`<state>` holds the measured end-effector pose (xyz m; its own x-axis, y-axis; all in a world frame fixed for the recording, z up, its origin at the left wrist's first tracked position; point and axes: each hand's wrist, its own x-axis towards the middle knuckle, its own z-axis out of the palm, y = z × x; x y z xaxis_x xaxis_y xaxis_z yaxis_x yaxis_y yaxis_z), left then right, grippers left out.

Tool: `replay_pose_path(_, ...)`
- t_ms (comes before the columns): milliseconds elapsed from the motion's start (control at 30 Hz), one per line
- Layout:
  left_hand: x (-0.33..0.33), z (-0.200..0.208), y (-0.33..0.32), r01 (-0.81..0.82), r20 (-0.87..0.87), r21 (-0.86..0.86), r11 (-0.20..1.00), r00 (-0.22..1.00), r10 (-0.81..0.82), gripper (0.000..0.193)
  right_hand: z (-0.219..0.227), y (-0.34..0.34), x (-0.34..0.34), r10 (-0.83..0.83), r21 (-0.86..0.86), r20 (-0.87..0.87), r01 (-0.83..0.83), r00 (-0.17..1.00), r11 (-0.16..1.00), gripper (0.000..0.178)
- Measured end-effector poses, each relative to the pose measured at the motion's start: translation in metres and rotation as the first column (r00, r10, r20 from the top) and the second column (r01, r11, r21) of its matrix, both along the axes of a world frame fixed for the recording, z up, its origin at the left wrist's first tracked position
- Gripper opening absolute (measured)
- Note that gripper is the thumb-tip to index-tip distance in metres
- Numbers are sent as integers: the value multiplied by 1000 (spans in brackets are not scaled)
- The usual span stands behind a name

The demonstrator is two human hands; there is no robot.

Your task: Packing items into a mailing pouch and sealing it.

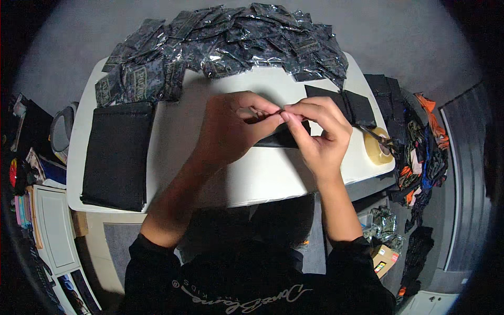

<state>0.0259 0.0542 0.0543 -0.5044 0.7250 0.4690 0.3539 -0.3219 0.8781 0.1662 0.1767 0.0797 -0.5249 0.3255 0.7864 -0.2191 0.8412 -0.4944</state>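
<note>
Over the middle of the white table [189,173], my left hand [236,123] and my right hand [323,136] meet fingertip to fingertip. Both pinch at the same spot, on something small and dark that is mostly hidden by the fingers. Below them lies a flat black piece [281,139], partly covered by my hands. I cannot tell whether what I pinch is joined to it. To the right of my right hand, flat black pieces [359,107] rest near the table's edge.
A heap of dark patterned packets in clear plastic [236,39] covers the table's far side. A stack of black flat pieces [118,157] stands at the left. A tape roll [377,147] sits at the right edge, with piled clothing [420,157] beyond it.
</note>
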Motion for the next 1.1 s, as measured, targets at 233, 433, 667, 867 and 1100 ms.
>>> replay_pose_path(233, 1, 2, -2, 8, 43, -110, 994, 999, -3, 12, -1, 5, 2, 27, 29, 24, -28, 999, 999, 13)
replay_pose_path(433, 0, -2, 1, 40, 26, -42, 998, 999, -39, 14, -4, 11, 0, 42, 217, -41, -32, 998, 976, 11)
replay_pose_path(667, -3, 6, -3, 193, 199, -27, 981, 963, -184, 13, -6, 11, 6, 39, 212, -39, -30, 998, 977, 12)
replay_pose_path(867, -2, 5, -2, 245, 230, -113, 963, 949, -214, 14, -13, 12, 9, 42, 185, -62, -30, 997, 982, 12)
replay_pose_path(1100, 0, 6, -2, 310, 347, -83, 947, 900, -264, 12, -17, 11, 12, 34, 196, -64, -21, 997, 980, 12)
